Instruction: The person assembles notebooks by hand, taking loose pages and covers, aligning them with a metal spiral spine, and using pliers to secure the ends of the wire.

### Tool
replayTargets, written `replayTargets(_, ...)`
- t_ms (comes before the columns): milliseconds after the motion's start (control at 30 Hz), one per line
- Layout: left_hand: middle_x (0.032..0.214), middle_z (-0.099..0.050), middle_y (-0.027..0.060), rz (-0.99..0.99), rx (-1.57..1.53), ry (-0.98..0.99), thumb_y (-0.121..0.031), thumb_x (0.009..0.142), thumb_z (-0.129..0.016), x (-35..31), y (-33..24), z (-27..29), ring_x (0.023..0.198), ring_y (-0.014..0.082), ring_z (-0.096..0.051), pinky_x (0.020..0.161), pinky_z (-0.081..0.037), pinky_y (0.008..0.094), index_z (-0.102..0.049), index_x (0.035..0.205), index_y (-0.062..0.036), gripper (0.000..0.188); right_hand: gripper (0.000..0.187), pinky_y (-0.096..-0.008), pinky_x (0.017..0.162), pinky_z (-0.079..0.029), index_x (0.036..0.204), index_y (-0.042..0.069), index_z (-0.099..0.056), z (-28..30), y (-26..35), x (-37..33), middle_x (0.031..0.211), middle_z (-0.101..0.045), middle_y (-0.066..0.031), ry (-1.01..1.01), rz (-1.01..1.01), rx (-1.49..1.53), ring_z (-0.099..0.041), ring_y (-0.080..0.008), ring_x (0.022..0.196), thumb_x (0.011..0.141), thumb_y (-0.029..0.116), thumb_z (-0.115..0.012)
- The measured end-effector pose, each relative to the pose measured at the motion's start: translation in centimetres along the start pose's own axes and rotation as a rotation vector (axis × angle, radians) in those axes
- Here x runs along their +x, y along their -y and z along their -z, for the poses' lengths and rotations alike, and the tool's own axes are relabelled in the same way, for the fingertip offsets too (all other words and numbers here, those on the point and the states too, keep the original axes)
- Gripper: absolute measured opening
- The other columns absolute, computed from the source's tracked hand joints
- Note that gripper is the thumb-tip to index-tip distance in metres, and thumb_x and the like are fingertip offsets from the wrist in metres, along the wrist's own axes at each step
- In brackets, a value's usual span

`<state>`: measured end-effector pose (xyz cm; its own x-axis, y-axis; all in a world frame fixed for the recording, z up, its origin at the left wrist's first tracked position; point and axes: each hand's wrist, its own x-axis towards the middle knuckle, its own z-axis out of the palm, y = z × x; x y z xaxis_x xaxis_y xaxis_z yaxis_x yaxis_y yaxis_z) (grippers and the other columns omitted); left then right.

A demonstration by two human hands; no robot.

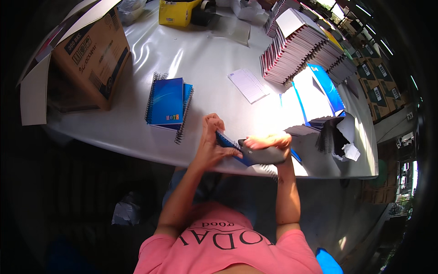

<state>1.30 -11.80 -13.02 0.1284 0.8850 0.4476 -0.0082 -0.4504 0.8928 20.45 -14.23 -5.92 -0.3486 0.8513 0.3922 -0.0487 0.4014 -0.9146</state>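
Near the table's front edge, my left hand (211, 145) grips a blue spiral notebook (245, 158), held tilted with its bound edge upward. My right hand (269, 140) is closed around a dark grey hand tool (265, 156), whose tip meets the notebook's coil beside my left thumb. The exact kind of tool is hard to make out. Left of my hands lies a small stack of blue spiral notebooks (167, 100), with coils sticking out at both sides. To the right, several blue-covered notebooks (315, 98) are piled in bright light.
An open cardboard box (98, 64) stands at the left. Tall stacks of spiral notebooks (292, 52) rise at the back right. A loose lined sheet (248, 85) lies mid-table. Farther back sits a yellow container (174, 13). Torn paper (349, 137) hangs by the right edge.
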Motion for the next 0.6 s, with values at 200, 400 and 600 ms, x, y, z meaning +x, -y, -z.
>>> replayTargets(200, 0.100, -0.031, 0.0059, 0.118, -0.017, 0.068, -0.033, 0.037, -0.095, 0.0, -0.5, 0.4, 0.085, 0.0151, -0.039, 0.078, -0.040, 0.0284, -0.027, 0.104, -0.0087, 0.098, 0.023, -0.0309, 0.076, -0.053, 0.089, -0.005, -0.070, -0.7, -0.9, 0.0, 0.085, -0.069, -0.0178, -0.095, 0.039, 0.127, -0.067, -0.0198, 0.084, 0.071, -0.009, -0.057)
replayTargets(400, 0.105, -0.032, 0.0062, 0.126, -0.015, 0.106, -0.025, 0.038, -0.096, 0.0, 0.1, 0.5, 0.091, 0.0137, -0.043, 0.085, -0.041, 0.0278, -0.027, 0.104, -0.0084, 0.097, 0.030, -0.0259, 0.075, -0.051, 0.089, 0.004, -0.072, -1.2, -0.7, 1.8, 0.088, -0.070, -0.0106, -0.003, -0.005, -0.094, -0.067, -0.0164, 0.083, 0.069, -0.011, -0.054)
replayTargets(600, 0.102, -0.030, 0.0075, -0.003, 0.058, 0.099, -0.034, 0.038, -0.096, 0.0, 1.1, 0.4, 0.088, 0.0158, -0.040, 0.080, -0.039, 0.0269, -0.026, 0.106, -0.0072, 0.101, 0.036, -0.0253, 0.079, -0.053, 0.098, 0.004, -0.071, -1.9, -0.7, 2.5, 0.092, -0.070, -0.0106, -0.073, -0.088, -0.173, -0.067, -0.0155, 0.084, 0.070, -0.013, -0.057)
